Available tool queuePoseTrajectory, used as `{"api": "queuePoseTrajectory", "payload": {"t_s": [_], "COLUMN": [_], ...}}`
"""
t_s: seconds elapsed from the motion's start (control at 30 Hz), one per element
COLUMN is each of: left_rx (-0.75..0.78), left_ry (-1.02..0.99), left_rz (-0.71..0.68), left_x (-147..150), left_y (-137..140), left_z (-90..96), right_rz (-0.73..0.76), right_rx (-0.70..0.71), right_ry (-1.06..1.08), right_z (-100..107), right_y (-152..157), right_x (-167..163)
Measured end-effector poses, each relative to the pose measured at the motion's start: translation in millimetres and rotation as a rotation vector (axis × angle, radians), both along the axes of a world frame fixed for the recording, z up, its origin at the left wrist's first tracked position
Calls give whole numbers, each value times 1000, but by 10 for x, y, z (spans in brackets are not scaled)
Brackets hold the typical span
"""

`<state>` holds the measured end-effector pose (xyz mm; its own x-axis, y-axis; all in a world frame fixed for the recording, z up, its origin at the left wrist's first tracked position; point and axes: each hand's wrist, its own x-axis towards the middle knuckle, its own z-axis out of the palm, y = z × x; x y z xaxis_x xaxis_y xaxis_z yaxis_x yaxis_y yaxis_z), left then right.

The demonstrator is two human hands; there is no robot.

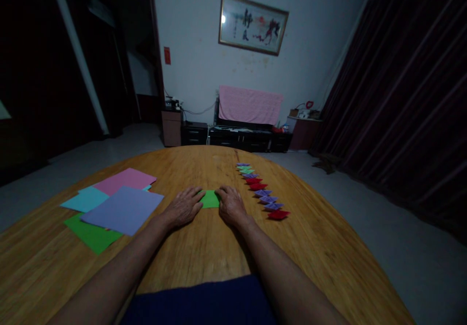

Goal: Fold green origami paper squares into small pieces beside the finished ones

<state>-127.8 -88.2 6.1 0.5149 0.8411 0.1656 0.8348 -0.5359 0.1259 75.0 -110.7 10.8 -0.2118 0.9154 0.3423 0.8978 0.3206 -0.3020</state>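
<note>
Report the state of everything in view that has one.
Small green paper: lying flat
Left hand: palm down, at its left end
Right hand: palm down, at its right end
Loose sheets: flat, overlapping
Small paper shapes: folded, in a row
Pink cloth: draped
Framed picture: hung up
Curtain: hanging

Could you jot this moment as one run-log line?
grip: left hand, right hand touching small green paper | left: loose coloured sheets | right: row of folded paper pieces | surface: wooden table

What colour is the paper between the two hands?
Bright green; the head view shows the paper.
</note>
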Motion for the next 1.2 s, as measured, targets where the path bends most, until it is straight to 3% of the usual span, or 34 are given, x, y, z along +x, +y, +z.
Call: {"api": "queuePoseTrajectory", "payload": {"t_s": [0.9, 1.2], "left_rx": [17, -95], "left_ry": [1, 33], "left_rz": [-17, 10], "left_x": [-10, 5], "left_y": [-11, -48], "left_z": [-22, 59], "right_rz": [3, 15], "right_rx": [5, 45], "right_ry": [-2, 11], "right_z": [-11, -103], "right_y": [-2, 57], "right_x": [-1, 18]}}
